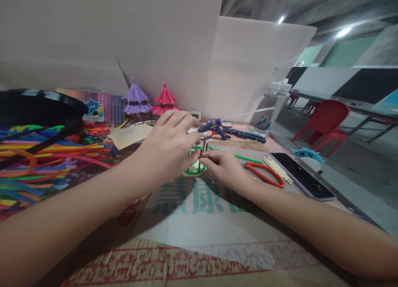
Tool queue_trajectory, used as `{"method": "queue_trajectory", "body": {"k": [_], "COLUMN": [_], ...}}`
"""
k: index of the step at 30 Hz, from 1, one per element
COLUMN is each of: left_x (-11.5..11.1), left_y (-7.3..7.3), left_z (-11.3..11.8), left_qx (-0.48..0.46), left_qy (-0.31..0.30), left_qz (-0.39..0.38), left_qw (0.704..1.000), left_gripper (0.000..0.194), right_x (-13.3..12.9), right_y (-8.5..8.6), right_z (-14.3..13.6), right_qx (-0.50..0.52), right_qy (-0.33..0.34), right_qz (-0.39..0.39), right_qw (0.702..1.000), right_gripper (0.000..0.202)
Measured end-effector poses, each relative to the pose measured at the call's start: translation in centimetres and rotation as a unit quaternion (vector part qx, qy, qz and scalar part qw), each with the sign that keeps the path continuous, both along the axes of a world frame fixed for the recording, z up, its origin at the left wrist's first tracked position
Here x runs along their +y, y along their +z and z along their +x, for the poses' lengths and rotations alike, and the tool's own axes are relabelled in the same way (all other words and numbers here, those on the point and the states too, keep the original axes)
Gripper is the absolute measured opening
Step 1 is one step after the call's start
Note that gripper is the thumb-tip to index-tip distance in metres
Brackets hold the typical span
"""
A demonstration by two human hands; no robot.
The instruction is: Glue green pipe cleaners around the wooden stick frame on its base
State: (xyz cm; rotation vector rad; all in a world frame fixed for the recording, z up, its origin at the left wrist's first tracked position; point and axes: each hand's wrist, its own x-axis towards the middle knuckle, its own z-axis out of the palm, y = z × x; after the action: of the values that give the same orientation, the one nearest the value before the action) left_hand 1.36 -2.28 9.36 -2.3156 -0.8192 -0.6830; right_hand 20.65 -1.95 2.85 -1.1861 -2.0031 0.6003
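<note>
A small frame of brown upright posts [200, 164] stands on a round pale base edged with green pipe cleaner [195, 173]. My left hand [174, 144] arches over it from the left, thumb and fingers closed around its posts; the far fingertips are hidden. From the right, my right hand [225, 169] pinches one post between thumb and index finger, close to the left thumb. A loose length of green pipe cleaner [248, 159] runs out behind my right hand. Orange-red handled pliers [267, 175] lie just beyond that wrist.
Colourful pipe cleaners [46, 162] heap at left. Purple [136, 98] and pink [166, 98] pagoda-like crafts stand behind. A blue glue gun [214, 126], a water bottle [269, 108], pale sticks [277, 169] and a phone [300, 175] lie around the work. A red chair [326, 123] stands beyond.
</note>
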Motion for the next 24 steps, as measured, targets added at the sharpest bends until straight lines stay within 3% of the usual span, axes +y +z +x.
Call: {"method": "queue_trajectory", "body": {"k": [12, 24], "left_x": [0.75, 0.55], "left_y": [-0.46, -0.39], "left_z": [0.17, 0.12], "left_qx": [-0.003, 0.007], "left_qy": [-0.020, -0.015], "left_qz": [0.034, -0.003], "left_qw": [0.999, 1.000], "left_gripper": [0.015, 0.018], "right_x": [0.08, 0.07], "right_y": [-0.17, -0.14], "right_z": [0.11, 0.24], "right_qx": [-0.004, -0.026], "right_qy": [0.001, -0.001], "right_qz": [0.021, 0.024], "right_qw": [1.000, 0.999], "right_gripper": [0.021, 0.021]}}
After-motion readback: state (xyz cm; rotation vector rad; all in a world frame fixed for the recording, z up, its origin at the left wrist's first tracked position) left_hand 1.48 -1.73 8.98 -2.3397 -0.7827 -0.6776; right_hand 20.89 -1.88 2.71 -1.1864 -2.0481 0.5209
